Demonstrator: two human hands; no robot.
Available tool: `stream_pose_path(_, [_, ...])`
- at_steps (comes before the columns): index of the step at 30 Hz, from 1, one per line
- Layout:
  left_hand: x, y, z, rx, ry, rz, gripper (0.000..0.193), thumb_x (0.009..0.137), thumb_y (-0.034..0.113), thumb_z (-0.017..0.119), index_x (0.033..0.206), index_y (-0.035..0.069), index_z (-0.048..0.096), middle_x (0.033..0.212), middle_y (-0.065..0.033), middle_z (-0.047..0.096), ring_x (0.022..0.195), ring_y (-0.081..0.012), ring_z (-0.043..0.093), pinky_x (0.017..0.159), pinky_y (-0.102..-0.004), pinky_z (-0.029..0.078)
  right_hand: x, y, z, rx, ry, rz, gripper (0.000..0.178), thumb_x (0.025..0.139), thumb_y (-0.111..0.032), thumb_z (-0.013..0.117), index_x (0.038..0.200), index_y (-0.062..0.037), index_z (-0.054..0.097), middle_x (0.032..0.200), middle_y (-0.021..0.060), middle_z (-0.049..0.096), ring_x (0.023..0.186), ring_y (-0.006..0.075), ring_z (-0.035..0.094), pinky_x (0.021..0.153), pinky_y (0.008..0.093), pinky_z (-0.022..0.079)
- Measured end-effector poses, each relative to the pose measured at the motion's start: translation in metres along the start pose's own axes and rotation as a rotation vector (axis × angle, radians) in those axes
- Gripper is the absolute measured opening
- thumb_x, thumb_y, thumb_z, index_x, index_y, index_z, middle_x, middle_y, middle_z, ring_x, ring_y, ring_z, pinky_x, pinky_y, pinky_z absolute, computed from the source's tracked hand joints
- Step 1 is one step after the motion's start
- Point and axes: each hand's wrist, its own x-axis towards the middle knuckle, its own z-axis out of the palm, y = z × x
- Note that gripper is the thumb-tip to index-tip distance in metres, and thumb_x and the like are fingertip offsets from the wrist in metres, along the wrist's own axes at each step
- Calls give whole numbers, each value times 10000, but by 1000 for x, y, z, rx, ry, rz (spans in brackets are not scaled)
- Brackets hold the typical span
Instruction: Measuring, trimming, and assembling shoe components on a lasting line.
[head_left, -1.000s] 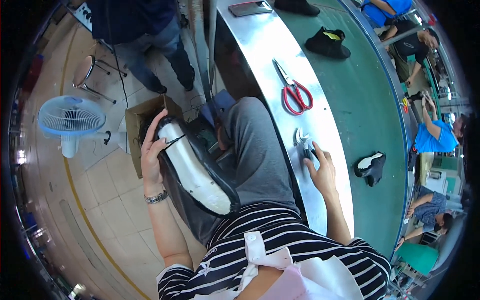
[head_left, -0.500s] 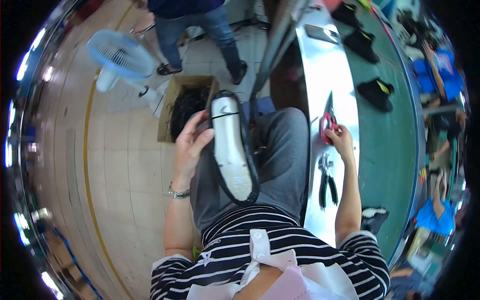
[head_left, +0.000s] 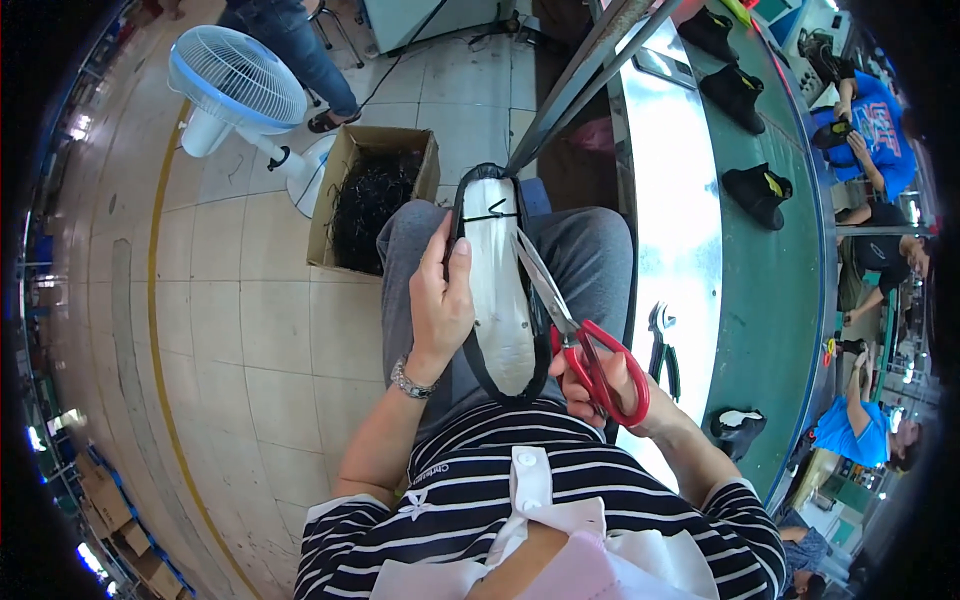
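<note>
My left hand [head_left: 443, 300] grips the left edge of a black shoe upper [head_left: 497, 290] over my lap, its pale underside facing up, toe end toward me. A short black strand lies across that underside near its far end. In my right hand [head_left: 590, 385] is a pair of scissors [head_left: 570, 325] with red handles, fingers through the loops. The narrow blades look nearly closed and point away from me along the upper's right edge, their tips over or beside it; I cannot tell if they touch.
A shiny metal ledge [head_left: 675, 190] at my right bears pliers [head_left: 662, 350] and a phone. Beyond it, several black shoes [head_left: 757, 195] stand on a green conveyor [head_left: 770, 330]. An open carton [head_left: 325, 225] of black scraps and a fan [head_left: 238, 80] stand ahead left. People work at far right.
My right hand has brought the scissors from the metal ledge to the shoe upper. The upper, with my left hand, has shifted slightly right. A person beyond the carton has moved left.
</note>
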Motion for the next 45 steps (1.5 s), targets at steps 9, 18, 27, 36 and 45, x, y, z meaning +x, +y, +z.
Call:
stream_pose_path(9, [-1, -3, -4, 68, 6, 11, 432, 994, 251, 494, 1298, -55, 511, 1183, -258, 613, 1086, -334, 617, 896, -344, 471, 33, -10, 22, -151, 149, -22, 582, 905, -666, 458, 815, -92, 498, 592, -22, 461, 485, 73, 490, 453, 192, 412])
stream_pose_path(18, [17, 22, -1, 670, 26, 526, 410, 860, 143, 659, 1258, 61, 610, 1455, -153, 428, 1333, -360, 391, 1073, -396, 344, -3, 14, 2, -388, 505, -304, 339, 929, -355, 622, 876, -24, 571, 575, -33, 490, 462, 43, 479, 409, 185, 348])
stream_pose_path(27, [23, 30, 3, 628, 172, 773, 69, 841, 24, 656, 892, -22, 662, 976, -127, 675, 1042, -293, 628, 945, -429, 490, -5, 8, -119, -1241, 1445, -274, 456, 812, -333, 728, 1088, 14, 621, 913, 167, 659, 740, 305, 651, 656, 398, 504])
stream_pose_path(36, [37, 114, -24, 426, 555, 1032, 283, 982, 149, 539, 1105, -96, 609, 1189, -187, 616, 1090, -282, 605, 915, -354, 501, 2, 30, -196, -1227, 1479, -472, 325, 858, -137, 637, 1155, -5, 634, 1204, 186, 609, 1131, 340, 564, 953, 398, 449])
stream_pose_path(45, [119, -89, -105, 1199, 187, 376, 558, 985, 225, 518, 1436, -46, 335, 1480, -257, 338, 1353, -348, 380, 1109, -398, 309, -33, 92, -172, -1069, 1505, -391, 389, 822, -141, 686, 1186, -29, 605, 1201, 209, 581, 1125, 363, 552, 951, 419, 449])
